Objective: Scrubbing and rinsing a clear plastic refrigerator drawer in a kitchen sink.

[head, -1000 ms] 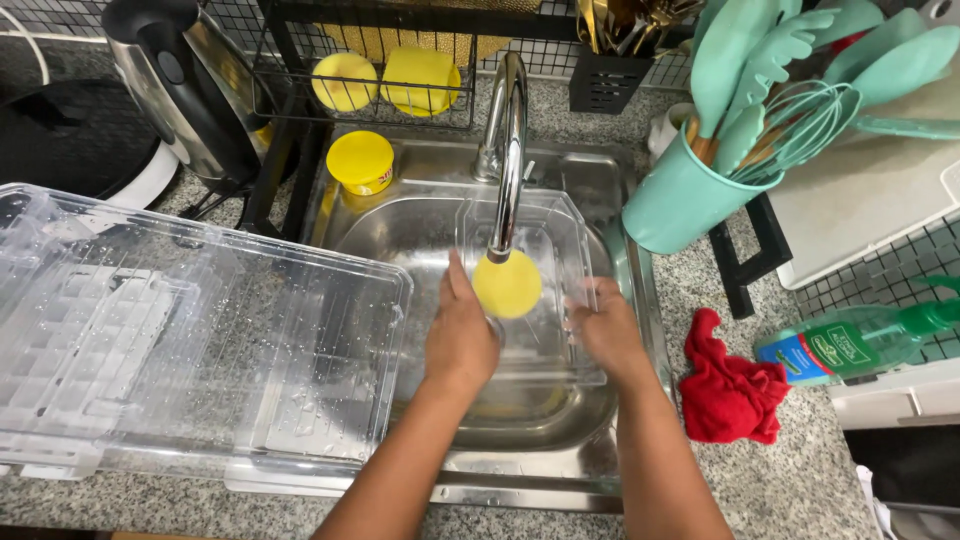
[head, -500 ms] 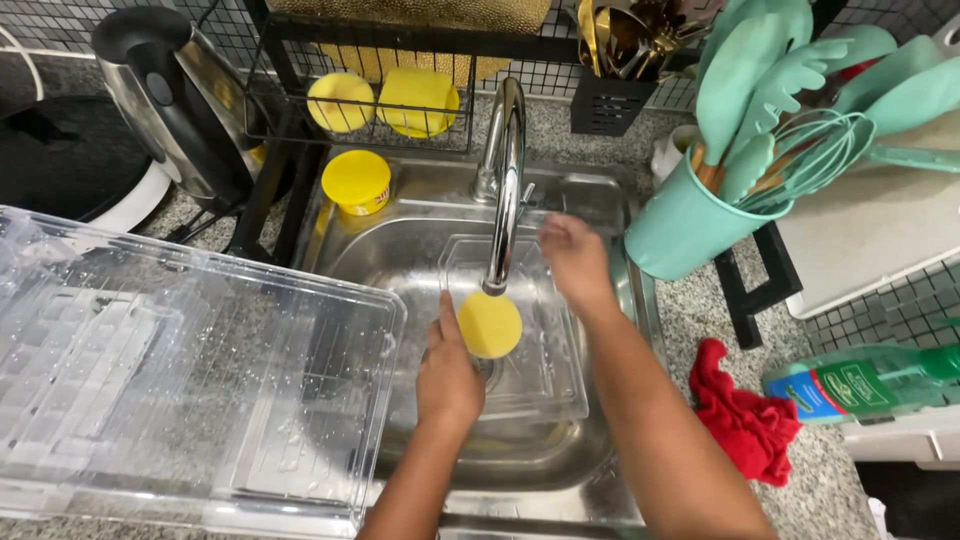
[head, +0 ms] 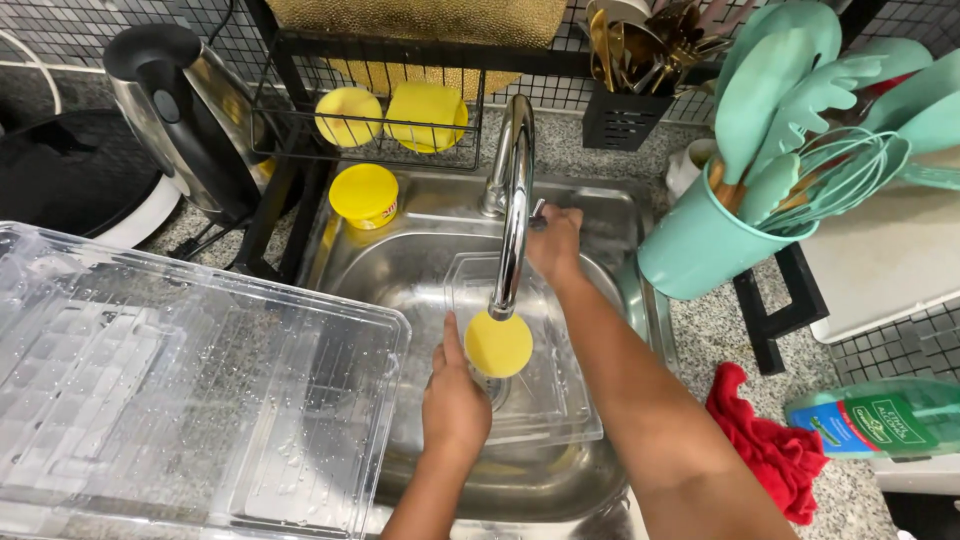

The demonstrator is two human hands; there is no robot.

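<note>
L hand [head: 455,400] is holding a yellow sponge [head: 498,343] right under the tap spout [head: 512,210], over the sink [head: 420,260]; fingers are closing on the sponge's lower left edge w/ the thumb pointing up beside it, so the grip is clamped on the sponge. R hand [head: 556,240] is reaching back to the tap handle [head: 540,210] at the base of the spout; fingers are curling round it, but whether they're pinching tight or just resting I can't tell, as the hand is hiding the handle. A clear plastic tray [head: 530,400] is lying in the sink bowl under the sponge; no water stream is showing.

Around: big clear plastic bin [head: 190,390] sitting on the counter to the L, its corner overhanging the sink edge, beaded w/ drops; kettle [head: 185,120] behind it; yellow lid [head: 364,195] on the sink's back ledge, wire rack [head: 370,110] w/ two yellow pieces above; teal utensil pot [head: 700,240] to the R; red cloth [head: 765,445] and green bottle [head: 880,420] on the counter nr the R forearm.

Risks, as I'm judging it: handle turning too far could be sending a hard jet onto the sponge and tray, splashing toward the kettle; L elbow is working close to the overhanging bin, so a nudge could be tipping it into the sink; wet sponge could be slipping from that edge-only hold.
</note>
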